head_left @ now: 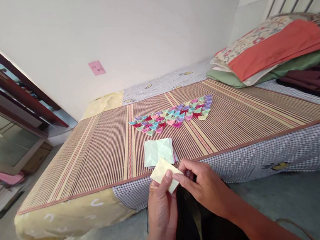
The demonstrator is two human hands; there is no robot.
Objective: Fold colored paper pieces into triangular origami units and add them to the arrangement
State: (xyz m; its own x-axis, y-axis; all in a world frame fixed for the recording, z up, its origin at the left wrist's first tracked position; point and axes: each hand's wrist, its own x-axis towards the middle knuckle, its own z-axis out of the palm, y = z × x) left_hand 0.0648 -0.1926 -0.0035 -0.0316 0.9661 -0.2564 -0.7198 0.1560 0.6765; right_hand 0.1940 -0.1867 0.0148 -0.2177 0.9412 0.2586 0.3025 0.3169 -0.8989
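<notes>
A pale yellow folded paper [161, 168] is held up in front of me, over the near edge of the bed. My left hand [162, 201] grips its lower left part, the thumb pressed on its face. My right hand [204, 184] pinches the right corner between thumb and forefinger; its other fingers are curled and partly hidden. Just beyond the paper lies a stack of square paper sheets [158, 151], pale green on top with pink and purple edges showing. Farther back, many small folded paper boats [174, 115] in mixed colours sit in close rows.
A striped bamboo mat [106, 154] covers the bed, over a checked sheet [255, 159]. Pillows [276, 49] and dark folded cloth [313, 81] lie at the right. A white wall [148, 28] stands behind, and a glass-panelled door [1, 135] is at the left.
</notes>
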